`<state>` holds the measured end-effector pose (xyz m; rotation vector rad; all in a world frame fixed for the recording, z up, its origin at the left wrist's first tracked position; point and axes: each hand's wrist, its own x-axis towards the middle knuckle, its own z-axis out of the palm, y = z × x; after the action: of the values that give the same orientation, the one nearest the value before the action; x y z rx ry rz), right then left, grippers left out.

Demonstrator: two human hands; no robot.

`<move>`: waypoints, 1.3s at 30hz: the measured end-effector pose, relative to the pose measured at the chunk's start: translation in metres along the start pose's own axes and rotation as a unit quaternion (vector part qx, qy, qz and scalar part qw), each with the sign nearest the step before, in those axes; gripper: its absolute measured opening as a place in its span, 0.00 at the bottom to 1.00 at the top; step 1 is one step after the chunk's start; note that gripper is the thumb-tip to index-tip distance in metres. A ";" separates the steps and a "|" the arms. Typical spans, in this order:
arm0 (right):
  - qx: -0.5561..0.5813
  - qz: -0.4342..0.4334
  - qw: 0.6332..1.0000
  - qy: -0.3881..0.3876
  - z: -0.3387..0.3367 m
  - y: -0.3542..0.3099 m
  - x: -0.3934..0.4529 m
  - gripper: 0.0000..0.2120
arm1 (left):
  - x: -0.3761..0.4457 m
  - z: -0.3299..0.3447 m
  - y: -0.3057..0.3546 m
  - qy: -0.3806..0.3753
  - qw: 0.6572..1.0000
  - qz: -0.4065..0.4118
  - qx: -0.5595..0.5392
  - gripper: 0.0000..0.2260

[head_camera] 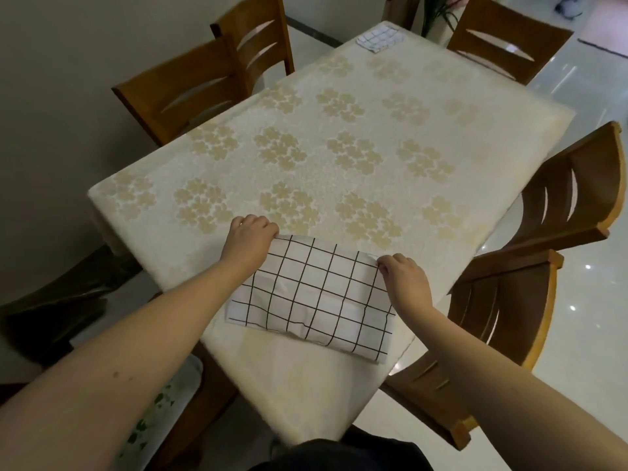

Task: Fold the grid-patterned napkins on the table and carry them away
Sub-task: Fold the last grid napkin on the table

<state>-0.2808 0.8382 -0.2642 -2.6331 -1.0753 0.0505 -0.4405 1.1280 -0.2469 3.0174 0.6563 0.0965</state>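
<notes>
The fingers of the left hand [249,241] are curling over and pinching the far left corner of the grid-patterned napkin [316,300], while the fingers of the right hand [404,271] are pinching its far right corner in the same way. Both hands are holding that far edge just above or on the cloth; which of the two cannot be told. The napkin, white with black grid lines, is lying doubled over near the counter's [306,147] six o'clock edge, its near right corner reaching the counter's rim at about five o'clock.

A second grid-patterned napkin [378,38], already folded small, is sitting at the counter's far twelve o'clock end, well apart from the first.

The counter is wearing a cream cloth printed with clusters of pale gold flowers. Wooden chairs with slotted backs are standing around it: two at ten o'clock [190,90], one at one o'clock [509,39], and two at three to four o'clock [571,192]. A glossy white tiled floor [577,300] is reflecting ceiling lights on the right, and a plain wall [68,62] is running along the left.
</notes>
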 end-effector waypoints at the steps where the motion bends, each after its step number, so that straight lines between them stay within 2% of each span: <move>1: 0.005 -0.001 1.000 -0.005 0.005 0.003 0.007 0.07 | 0.005 0.007 -0.001 -0.013 1.000 -0.004 0.004 0.09; 8: 0.015 0.005 0.999 -0.042 0.036 0.015 0.045 0.09 | 0.026 0.043 -0.005 -0.050 0.998 -0.034 -0.019 0.10; 11: 0.015 -0.005 0.999 -0.044 0.047 0.018 0.053 0.09 | 0.022 0.048 -0.003 -0.039 0.997 -0.038 -0.046 0.17; 13: 0.015 -0.010 0.999 -0.043 0.054 0.018 0.056 0.07 | 0.012 0.050 0.001 -0.049 0.997 -0.034 -0.058 0.21; 19: 0.017 -0.017 0.999 -0.028 0.069 0.022 0.059 0.06 | -0.052 0.061 0.019 -0.053 0.993 -0.015 -0.106 0.23; 22: -0.004 -0.023 0.999 -0.023 0.073 0.024 0.059 0.08 | -0.081 0.073 0.023 -0.073 0.991 -0.002 -0.108 0.24; 25: -0.022 0.002 1.000 -0.015 0.069 0.019 0.055 0.14 | -0.093 0.082 0.020 -0.107 0.989 0.006 -0.104 0.26; 29: -0.013 0.005 1.000 0.007 0.052 -0.014 0.030 0.21 | -0.091 0.084 0.016 -0.135 0.986 0.012 -0.096 0.30; 32: 0.014 0.020 0.999 -0.026 0.047 -0.050 -0.011 0.22 | -0.089 0.081 0.015 -0.122 0.987 0.019 -0.103 0.29; 36: 0.032 0.045 0.998 -0.033 0.066 -0.096 -0.080 0.24 | -0.111 0.077 0.017 -0.083 0.988 0.029 -0.130 0.28; 39: 0.036 0.077 0.995 -0.047 0.087 -0.119 -0.114 0.27 | -0.134 0.083 0.021 -0.099 0.986 0.037 -0.127 0.28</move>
<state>-0.4556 0.8624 -0.3222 -2.6650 -0.8796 0.2442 -0.5476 1.0506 -0.3352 2.7589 0.4737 -0.1077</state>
